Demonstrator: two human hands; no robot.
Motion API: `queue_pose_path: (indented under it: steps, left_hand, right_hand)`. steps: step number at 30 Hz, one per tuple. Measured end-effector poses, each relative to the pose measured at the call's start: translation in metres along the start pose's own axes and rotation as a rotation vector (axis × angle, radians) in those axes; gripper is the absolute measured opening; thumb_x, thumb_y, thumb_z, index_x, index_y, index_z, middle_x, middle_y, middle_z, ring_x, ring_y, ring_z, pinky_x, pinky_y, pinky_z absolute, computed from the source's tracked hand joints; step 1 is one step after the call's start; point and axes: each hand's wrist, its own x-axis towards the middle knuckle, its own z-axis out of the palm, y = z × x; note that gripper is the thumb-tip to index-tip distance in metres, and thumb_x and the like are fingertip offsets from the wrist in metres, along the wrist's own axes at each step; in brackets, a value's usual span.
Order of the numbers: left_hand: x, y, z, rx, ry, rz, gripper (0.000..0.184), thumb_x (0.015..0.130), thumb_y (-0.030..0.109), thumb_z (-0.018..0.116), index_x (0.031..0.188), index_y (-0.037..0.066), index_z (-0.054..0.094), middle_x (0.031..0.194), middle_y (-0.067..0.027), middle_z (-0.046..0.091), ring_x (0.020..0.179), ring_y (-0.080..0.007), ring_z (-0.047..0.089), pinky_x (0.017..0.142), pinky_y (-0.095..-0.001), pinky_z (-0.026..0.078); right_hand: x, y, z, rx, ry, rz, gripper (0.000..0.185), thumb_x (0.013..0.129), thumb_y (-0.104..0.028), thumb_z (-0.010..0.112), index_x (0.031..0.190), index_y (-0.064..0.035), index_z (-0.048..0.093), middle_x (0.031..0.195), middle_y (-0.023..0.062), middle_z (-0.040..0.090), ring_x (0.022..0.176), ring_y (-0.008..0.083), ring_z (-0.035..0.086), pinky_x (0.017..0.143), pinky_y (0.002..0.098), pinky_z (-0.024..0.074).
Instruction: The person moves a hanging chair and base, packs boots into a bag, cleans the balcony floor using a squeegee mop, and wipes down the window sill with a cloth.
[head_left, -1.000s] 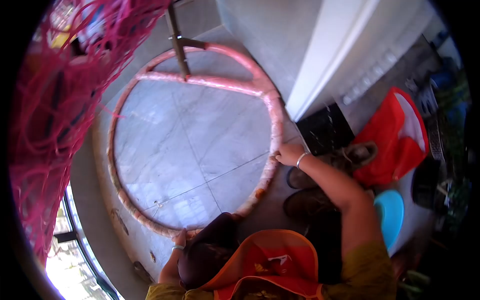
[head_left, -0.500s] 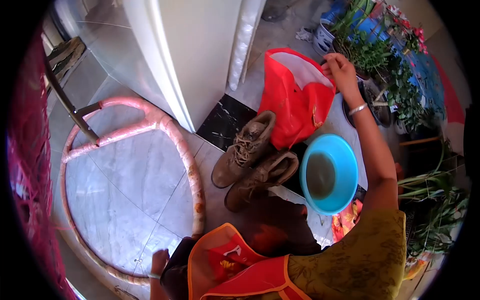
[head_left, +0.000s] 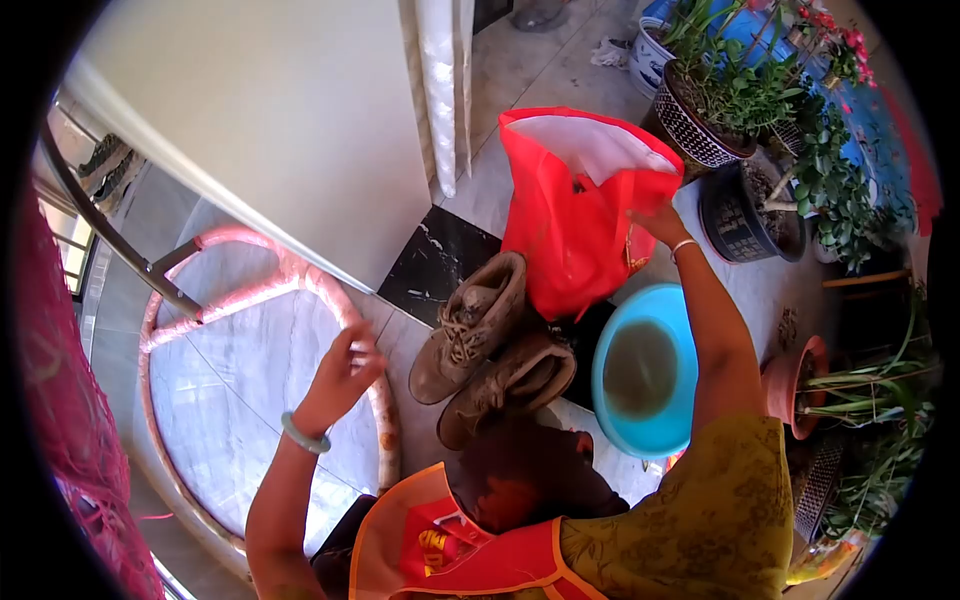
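My right hand [head_left: 658, 222] grips the side of a red bag [head_left: 565, 235], whose white-lined mouth gapes open. My left hand [head_left: 345, 375] is raised over the right side of a round hoop [head_left: 388, 440] wrapped in pinkish film, its fingers apart and holding nothing. A pair of brown lace-up boots [head_left: 455, 335] stands between the hoop and the bag. Just below the bag is a light blue basin [head_left: 680, 375] with murky water in it.
A white door panel [head_left: 270, 120] rises at upper left. Potted plants [head_left: 735, 100] line the right side, with a black pot [head_left: 735, 215] near my right arm. Pink netting [head_left: 75, 400] hangs at the far left, beside a dark metal bar [head_left: 95, 215].
The view has swung right. My right hand has left the hoop, reached the bag and taken hold of its side. My left hand has let go of the hoop and risen.
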Motion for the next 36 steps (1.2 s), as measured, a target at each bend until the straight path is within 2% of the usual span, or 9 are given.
queue_pose_path:
  steps: [4, 6, 13, 18, 21, 23, 25, 28, 36]
  left_hand:
    - [0.096, 0.047, 0.04, 0.059, 0.022, 0.068, 0.079, 0.078, 0.012, 0.067, 0.138, 0.007, 0.016, 0.126, -0.0147, 0.035, 0.106, -0.0216, 0.047, 0.082, -0.0296, 0.045]
    - [0.143, 0.066, 0.068, 0.075, 0.03, 0.103, 0.096, 0.073, 0.019, 0.073, 0.14, 0.007, 0.004, 0.134, -0.0202, 0.028, 0.115, -0.0295, 0.042, 0.086, -0.0332, 0.043]
    - [0.293, 0.079, 0.153, -0.06, 0.228, 0.334, 0.118, 0.064, 0.034, 0.079, 0.133, -0.01, -0.007, 0.134, -0.0238, 0.025, 0.123, -0.0279, 0.034, 0.1, -0.0355, 0.031]
    - [0.333, 0.039, 0.186, -0.202, 0.274, 0.452, 0.082, 0.07, 0.026, 0.071, 0.13, -0.003, 0.022, 0.124, -0.0232, 0.043, 0.112, -0.03, 0.047, 0.093, -0.0351, 0.039]
    - [0.321, 0.024, 0.183, 0.131, 0.096, 0.175, 0.03, 0.082, 0.015, 0.049, 0.11, 0.002, 0.048, 0.077, -0.0141, 0.06, 0.075, -0.0313, 0.06, 0.071, -0.0402, 0.049]
    - [0.295, 0.029, 0.189, 0.076, 0.087, 0.216, 0.024, 0.085, 0.013, 0.044, 0.104, 0.002, 0.053, 0.067, -0.0116, 0.06, 0.066, -0.0321, 0.061, 0.065, -0.0418, 0.05]
    - [0.273, 0.062, 0.189, -0.082, -0.012, -0.331, 0.024, 0.084, 0.009, 0.042, 0.104, -0.001, 0.053, 0.081, -0.0127, 0.064, 0.073, -0.0314, 0.061, 0.069, -0.0407, 0.049]
    - [0.275, 0.044, 0.201, -0.417, 0.12, -0.081, 0.024, 0.09, 0.018, 0.045, 0.104, 0.0, 0.051, 0.072, -0.0087, 0.06, 0.049, -0.0155, 0.055, 0.043, -0.0284, 0.046]
    - [0.224, 0.079, 0.197, -0.239, 0.2, 0.118, 0.021, 0.089, 0.01, 0.043, 0.104, 0.002, 0.054, 0.076, -0.0071, 0.06, 0.056, -0.0117, 0.057, 0.048, -0.0256, 0.046]
  right_hand:
    - [0.003, 0.011, -0.007, -0.03, 0.315, 0.319, 0.074, 0.066, -0.039, 0.073, 0.122, 0.0006, 0.044, 0.119, 0.0239, 0.049, 0.113, 0.0343, 0.046, 0.095, 0.0369, 0.0371]
    - [0.002, 0.023, -0.012, 0.269, 0.38, 0.048, 0.077, 0.065, -0.027, 0.077, 0.126, 0.0008, 0.038, 0.119, 0.0218, 0.048, 0.112, 0.0309, 0.047, 0.096, 0.0351, 0.037]
    - [-0.007, -0.006, 0.021, 0.698, 0.035, -0.017, 0.055, 0.074, -0.016, 0.071, 0.121, -0.0016, 0.046, 0.103, 0.0088, 0.059, 0.093, 0.017, 0.056, 0.082, 0.0295, 0.0454]
    - [-0.016, -0.051, 0.038, 0.848, 0.002, 0.428, 0.041, 0.084, -0.026, 0.06, 0.116, -0.0025, 0.052, 0.091, 0.0079, 0.063, 0.087, 0.0174, 0.057, 0.076, 0.0292, 0.0459]
    - [-0.021, -0.031, 0.072, 0.727, 0.198, 0.315, 0.047, 0.087, -0.039, 0.051, 0.115, -0.0013, 0.054, 0.094, 0.0119, 0.062, 0.088, 0.0224, 0.057, 0.079, 0.032, 0.0437]
    - [-0.023, -0.042, 0.076, 0.82, 0.462, 0.503, 0.052, 0.088, -0.042, 0.049, 0.114, 0.0021, 0.053, 0.101, 0.0135, 0.059, 0.092, 0.0236, 0.055, 0.081, 0.0337, 0.0421]
    - [-0.014, -0.041, 0.082, 1.054, 0.43, 0.501, 0.053, 0.088, -0.042, 0.048, 0.115, 0.0044, 0.051, 0.107, 0.0126, 0.057, 0.094, 0.0213, 0.054, 0.081, 0.0316, 0.0425]
    - [-0.009, -0.057, 0.053, 1.285, 0.529, 0.638, 0.051, 0.089, -0.04, 0.048, 0.115, 0.0039, 0.05, 0.106, 0.0097, 0.057, 0.092, 0.019, 0.054, 0.08, 0.0299, 0.0437]
    - [-0.005, -0.105, -0.02, 1.384, 0.63, 0.341, 0.038, 0.09, -0.028, 0.048, 0.114, 0.0008, 0.052, 0.108, 0.0101, 0.054, 0.093, 0.0185, 0.055, 0.084, 0.0304, 0.0452]
